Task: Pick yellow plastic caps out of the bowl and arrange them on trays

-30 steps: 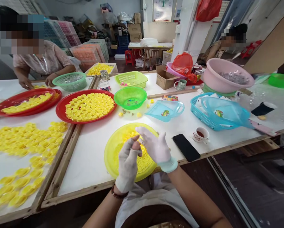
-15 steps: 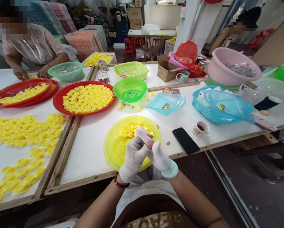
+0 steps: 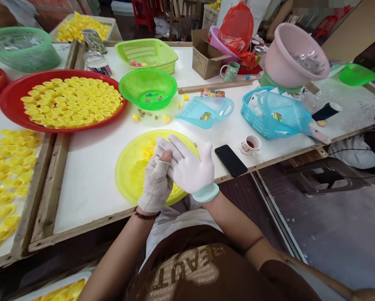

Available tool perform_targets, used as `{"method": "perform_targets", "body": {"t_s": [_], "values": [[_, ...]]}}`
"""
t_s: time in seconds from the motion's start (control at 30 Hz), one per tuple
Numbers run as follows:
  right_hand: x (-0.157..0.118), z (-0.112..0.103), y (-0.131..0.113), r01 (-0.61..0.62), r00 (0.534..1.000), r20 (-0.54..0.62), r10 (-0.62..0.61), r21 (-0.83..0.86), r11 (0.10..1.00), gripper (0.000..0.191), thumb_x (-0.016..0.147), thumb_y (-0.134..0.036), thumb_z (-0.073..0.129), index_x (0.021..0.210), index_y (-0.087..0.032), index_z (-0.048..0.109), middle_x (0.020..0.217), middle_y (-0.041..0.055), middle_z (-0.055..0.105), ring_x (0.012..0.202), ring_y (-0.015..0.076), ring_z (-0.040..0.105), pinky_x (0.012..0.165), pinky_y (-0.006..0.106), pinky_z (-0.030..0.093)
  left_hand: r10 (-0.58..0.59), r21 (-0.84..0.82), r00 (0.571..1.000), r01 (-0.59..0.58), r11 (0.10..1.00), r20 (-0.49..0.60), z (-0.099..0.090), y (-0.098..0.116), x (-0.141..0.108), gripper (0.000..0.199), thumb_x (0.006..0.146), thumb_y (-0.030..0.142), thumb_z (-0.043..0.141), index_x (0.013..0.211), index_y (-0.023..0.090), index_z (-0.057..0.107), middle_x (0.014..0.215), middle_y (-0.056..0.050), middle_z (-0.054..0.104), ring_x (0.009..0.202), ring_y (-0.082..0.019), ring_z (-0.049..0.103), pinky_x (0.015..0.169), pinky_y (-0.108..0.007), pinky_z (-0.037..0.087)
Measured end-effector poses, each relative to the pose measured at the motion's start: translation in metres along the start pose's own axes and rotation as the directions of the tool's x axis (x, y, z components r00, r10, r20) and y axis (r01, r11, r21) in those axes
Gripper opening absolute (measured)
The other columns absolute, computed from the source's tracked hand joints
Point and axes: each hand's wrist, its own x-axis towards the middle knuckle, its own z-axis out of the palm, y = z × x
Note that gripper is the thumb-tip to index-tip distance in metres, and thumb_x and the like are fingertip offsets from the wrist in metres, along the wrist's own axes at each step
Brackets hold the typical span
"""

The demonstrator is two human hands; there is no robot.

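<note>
My left hand (image 3: 157,179) wears a thin white knit glove that leaves the thumb bare, and a dark bead bracelet circles the wrist. Its thumb and fingers pinch the finger part of the white glove (image 3: 189,167) on my other hand. That one, my right hand (image 3: 187,169), is turned palm up with its fingers stretched out and its thumb apart; the glove has a mint cuff. Both are held over a yellow bowl (image 3: 124,167) of small yellow pieces, partly hidden by them.
A red tray (image 3: 10,100) of yellow cups stands left, beside a green bowl (image 3: 148,88). A blue scoop (image 3: 206,110), a black phone (image 3: 230,160), a cup of dark drink (image 3: 250,145) and a blue basket (image 3: 256,119) lie right. Wooden strips edge the table.
My right hand has opened out, palm up, with its fingers extended. My left hand has shifted to grip that glove's fingers. The head view has tilted down and moved closer to the table.
</note>
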Motion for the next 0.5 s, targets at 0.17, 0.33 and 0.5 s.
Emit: {"method": "perform_targets", "body": {"t_s": [0.17,0.33,0.5], "values": [[0.003,-0.003,0.003,0.119,0.992,-0.054,-0.117,0.047,0.992,0.095,0.08,-0.093,0.025,0.152,-0.031,0.035,0.155,0.0084,0.047,0.147,0.033,0.038,0.118,0.066,0.023,-0.053,0.014,0.995,0.052,0.999,0.085,0.011,-0.011,-0.012,0.037,0.085,0.052,0.069,0.105,0.021,0.067,0.11,-0.009,0.07,0.115,-0.029,0.063,0.084,-0.036,0.06],[0.015,-0.009,0.009,0.122,0.985,-0.133,-0.111,0.072,0.99,0.088,0.085,-0.087,0.03,0.15,-0.029,0.037,0.155,0.0102,0.046,0.143,0.0344,0.043,0.115,0.069,0.027,-0.049,0.064,0.989,0.04,0.997,0.137,0.016,-0.019,-0.023,0.041,0.088,0.054,0.064,0.111,0.021,0.068,0.115,-0.011,0.069,0.12,-0.03,0.061,0.086,-0.037,0.06],[0.018,-0.023,-0.004,0.183,0.966,-0.172,-0.195,-0.085,0.98,0.057,0.094,-0.069,0.042,0.127,-0.026,0.059,0.138,0.0064,0.063,0.134,0.0263,0.054,0.113,0.054,0.04,-0.213,0.258,0.928,0.135,0.957,0.306,-0.009,-0.021,-0.03,0.038,0.095,0.051,0.055,0.106,0.018,0.068,0.089,-0.008,0.071,0.082,-0.022,0.068,0.071,-0.033,0.056]]}}
